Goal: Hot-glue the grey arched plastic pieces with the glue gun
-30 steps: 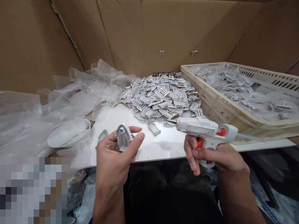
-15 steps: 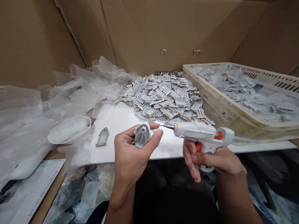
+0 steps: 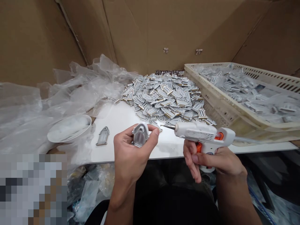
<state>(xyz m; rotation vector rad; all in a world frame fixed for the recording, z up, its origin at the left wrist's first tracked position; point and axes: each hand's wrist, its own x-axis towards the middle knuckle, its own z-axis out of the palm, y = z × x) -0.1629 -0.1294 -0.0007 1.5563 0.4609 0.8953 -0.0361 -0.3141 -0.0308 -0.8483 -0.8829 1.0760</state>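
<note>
Held up over the front edge of the white board, a small arched, window-shaped metal piece (image 3: 140, 137) sits in my left hand (image 3: 131, 156), thumb and fingers closed around it. My right hand (image 3: 211, 162) grips the handle of a white hot glue gun (image 3: 197, 131) with an orange trigger. Its metal nozzle points left toward my left thumb, with a small gap between. A similar arched piece (image 3: 102, 136) lies alone on the board to the left. Behind my hands rises a big pile of such pieces (image 3: 166, 100).
A cream plastic basket (image 3: 215, 109) on the right holds many bagged pieces. Crumpled clear plastic bags (image 3: 82, 81) cover the left side around a white oval dish (image 3: 52, 136). Cardboard walls (image 3: 131, 34) enclose the back, and the white board (image 3: 107, 120) ends near my wrists.
My left hand has drawn slightly left, away from the nozzle, and the piece in it is turned more upright. The glue gun has stayed almost still.
</note>
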